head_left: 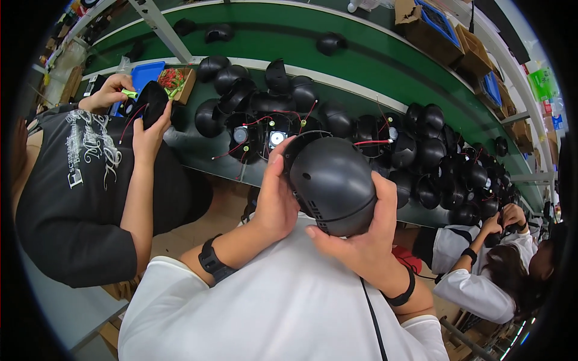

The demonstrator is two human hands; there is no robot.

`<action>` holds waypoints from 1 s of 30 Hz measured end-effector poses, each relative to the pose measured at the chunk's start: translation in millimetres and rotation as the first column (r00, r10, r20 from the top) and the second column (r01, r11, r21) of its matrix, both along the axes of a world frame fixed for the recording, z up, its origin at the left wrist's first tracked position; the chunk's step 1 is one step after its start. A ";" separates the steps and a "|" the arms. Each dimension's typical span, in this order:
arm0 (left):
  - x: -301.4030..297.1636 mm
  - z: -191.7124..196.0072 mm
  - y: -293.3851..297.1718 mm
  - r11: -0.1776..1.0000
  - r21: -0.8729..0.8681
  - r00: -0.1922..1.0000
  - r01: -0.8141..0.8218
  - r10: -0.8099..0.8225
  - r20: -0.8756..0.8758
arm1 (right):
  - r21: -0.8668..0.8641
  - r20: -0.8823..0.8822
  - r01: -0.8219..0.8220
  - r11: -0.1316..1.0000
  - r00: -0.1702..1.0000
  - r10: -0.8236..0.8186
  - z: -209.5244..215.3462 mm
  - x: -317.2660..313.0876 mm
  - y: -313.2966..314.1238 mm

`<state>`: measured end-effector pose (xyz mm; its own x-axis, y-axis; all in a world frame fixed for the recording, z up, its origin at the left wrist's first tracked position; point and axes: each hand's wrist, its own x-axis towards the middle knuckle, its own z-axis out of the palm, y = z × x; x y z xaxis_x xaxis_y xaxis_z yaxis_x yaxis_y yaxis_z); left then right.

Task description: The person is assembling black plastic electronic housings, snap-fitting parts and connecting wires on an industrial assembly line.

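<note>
Close to my chest I hold a black rounded plastic housing [334, 183] in both hands. It has a small oval hole, a row of slots low on its left side and a seam across its lower part. My left hand [279, 204] is closed on its left edge, where a curved rim shows; most of those fingertips are hidden. My right hand [372, 243] grips the lower right side, with the thumb along the bottom. Just beyond lie open black shells with red wires and a round white-centred part [277, 139].
Many black shells [430, 150] crowd the bench to the right. A green conveyor belt [271, 42] runs behind, carrying a few shells. On the left a co-worker's hand [150, 132] holds a shell near a blue tray [146, 73]. Another person works at the far right [494, 277].
</note>
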<state>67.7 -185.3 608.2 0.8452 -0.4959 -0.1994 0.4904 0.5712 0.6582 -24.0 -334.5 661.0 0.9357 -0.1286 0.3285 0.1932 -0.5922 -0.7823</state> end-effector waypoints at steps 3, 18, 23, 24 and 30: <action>-4.3 4.9 -5.0 0.999 0.004 0.999 -0.036 0.036 -0.031 | -0.112 0.040 0.036 0.993 0.999 -0.032 4.7 6.6 4.8; -11.4 6.6 -5.4 0.999 0.037 0.999 -0.006 0.008 -0.052 | -0.124 -0.048 0.052 0.991 0.997 -0.058 -1.3 8.2 8.3; -8.9 6.6 -4.6 0.998 0.061 0.997 -0.023 0.028 -0.072 | 0.095 -0.020 0.000 0.995 1.000 0.002 -19.3 0.9 5.8; -8.3 6.4 -2.7 0.999 0.038 0.997 -0.032 0.035 -0.069 | 0.098 -0.021 0.009 0.995 1.000 -0.007 -18.8 -0.7 3.2; -5.8 -1.9 2.5 0.997 -0.061 0.968 -0.036 0.020 -0.250 | 0.561 -0.021 0.050 0.827 0.999 -0.045 -39.6 -16.2 -8.0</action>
